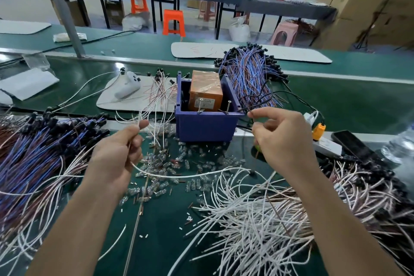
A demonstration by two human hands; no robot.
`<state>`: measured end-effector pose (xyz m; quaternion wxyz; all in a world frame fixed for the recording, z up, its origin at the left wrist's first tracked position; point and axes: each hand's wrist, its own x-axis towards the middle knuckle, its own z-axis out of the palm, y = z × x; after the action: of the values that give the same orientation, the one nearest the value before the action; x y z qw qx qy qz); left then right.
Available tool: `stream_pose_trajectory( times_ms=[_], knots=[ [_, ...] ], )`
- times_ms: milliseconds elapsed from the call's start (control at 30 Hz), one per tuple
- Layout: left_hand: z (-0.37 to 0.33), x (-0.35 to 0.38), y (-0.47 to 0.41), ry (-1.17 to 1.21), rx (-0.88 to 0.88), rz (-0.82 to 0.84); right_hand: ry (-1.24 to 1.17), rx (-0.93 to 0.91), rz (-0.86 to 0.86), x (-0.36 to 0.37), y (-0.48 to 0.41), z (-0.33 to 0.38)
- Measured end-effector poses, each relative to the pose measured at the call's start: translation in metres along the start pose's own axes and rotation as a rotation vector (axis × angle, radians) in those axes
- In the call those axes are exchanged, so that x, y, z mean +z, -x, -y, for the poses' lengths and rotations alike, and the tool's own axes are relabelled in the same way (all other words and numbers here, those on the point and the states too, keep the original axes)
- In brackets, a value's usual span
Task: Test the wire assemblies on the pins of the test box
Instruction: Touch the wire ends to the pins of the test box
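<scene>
An orange test box (205, 89) sits inside a blue plastic bin (206, 125) at the table's middle, with two metal pins (228, 106) sticking up at its front edge. My left hand (116, 152) pinches a white wire assembly (190, 176) that curves away to the right across the table. My right hand (284, 141) pinches a thin dark wire (259, 103) just right of the bin, close to the right pin. Whether that wire touches a pin is unclear.
Heaps of blue and brown wire assemblies lie at the left (38, 154) and behind the bin (251, 74). White wires (257, 219) pile up at the front right. Small clear bulbs (161, 163) litter the green mat. A power strip (324, 143) and phone (351, 143) lie at the right.
</scene>
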<state>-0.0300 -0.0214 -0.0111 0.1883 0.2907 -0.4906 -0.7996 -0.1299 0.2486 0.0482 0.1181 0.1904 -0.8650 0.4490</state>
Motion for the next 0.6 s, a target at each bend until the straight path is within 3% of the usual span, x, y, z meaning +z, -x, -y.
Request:
stream_pose_trajectory(
  times_ms=[233, 433, 600],
  knots=[
    [-0.002, 0.01, -0.001, -0.22, 0.109, -0.097, 0.207, -0.091, -0.015, -0.004, -0.02, -0.006],
    [-0.009, 0.012, -0.006, -0.204, 0.155, -0.044, 0.233, -0.138, 0.073, -0.002, -0.038, -0.008],
    [-0.012, 0.022, -0.011, -0.443, 0.299, -0.076, 0.191, -0.133, 0.107, -0.008, -0.047, -0.009]
  ],
)
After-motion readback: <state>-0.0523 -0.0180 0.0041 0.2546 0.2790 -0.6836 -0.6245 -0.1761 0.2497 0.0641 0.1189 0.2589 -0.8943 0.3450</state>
